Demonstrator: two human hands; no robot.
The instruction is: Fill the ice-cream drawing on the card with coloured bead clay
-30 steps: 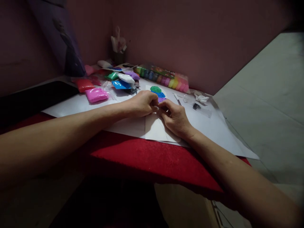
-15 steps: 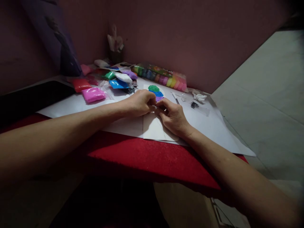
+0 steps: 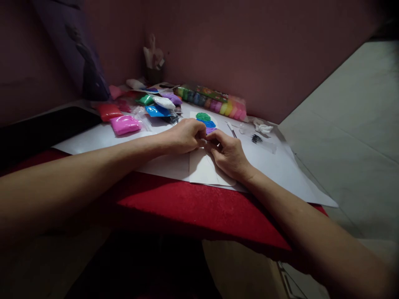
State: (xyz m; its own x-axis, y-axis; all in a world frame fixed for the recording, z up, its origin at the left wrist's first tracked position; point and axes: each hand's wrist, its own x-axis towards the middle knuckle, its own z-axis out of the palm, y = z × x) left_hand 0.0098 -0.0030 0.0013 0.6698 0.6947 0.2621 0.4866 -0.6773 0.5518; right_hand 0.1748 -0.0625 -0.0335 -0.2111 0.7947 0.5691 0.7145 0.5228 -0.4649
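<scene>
A single head-worn camera looks forward and down from behind the near edge of the worktop (image 3: pixel 187 203), facing its far edge and the pinkish wall (image 3: pixel 249 54) beyond, close enough that the left hand (image 3: pixel 187 135) and right hand (image 3: pixel 230 154) sit mid-view.

No lettering can be read.
The colourful pack (image 3: pixel 212 101) at twelve o'clock bears print too small and dim to decipher.
</scene>
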